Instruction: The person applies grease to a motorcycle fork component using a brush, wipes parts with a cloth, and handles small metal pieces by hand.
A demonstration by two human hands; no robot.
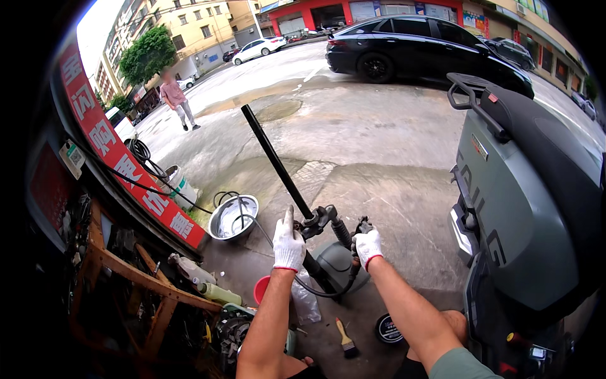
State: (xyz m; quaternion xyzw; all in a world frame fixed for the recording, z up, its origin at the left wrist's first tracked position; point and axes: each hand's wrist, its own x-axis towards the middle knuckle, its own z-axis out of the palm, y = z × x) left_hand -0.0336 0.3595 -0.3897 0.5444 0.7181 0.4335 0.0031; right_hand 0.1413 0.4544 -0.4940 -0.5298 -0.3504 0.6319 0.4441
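Observation:
A long black tube (278, 164) stands tilted in front of me, with a dark metal clamp and a spring-covered shock (341, 232) lower down; together they look like a scooter front fork. My left hand (289, 245), in a white knit glove, is at the clamp's left side, index finger pointing up and the other fingers curled against the metal. My right hand (367, 245), gloved likewise, is closed round a dark handle-like part (364, 225) beside the shock. A black hose (315, 292) loops beneath both hands up to it. Behind the tube's lower end is a grey rounded panel (334, 258).
A metal basin (218, 230) holds coiled hose at left. A paintbrush (345, 338), a round tin (388, 330) and a red bowl (261, 288) lie near my legs. A grey scooter (536, 189) stands at right, a cluttered wooden rack (139, 278) at left. A person (175, 98) is farther off.

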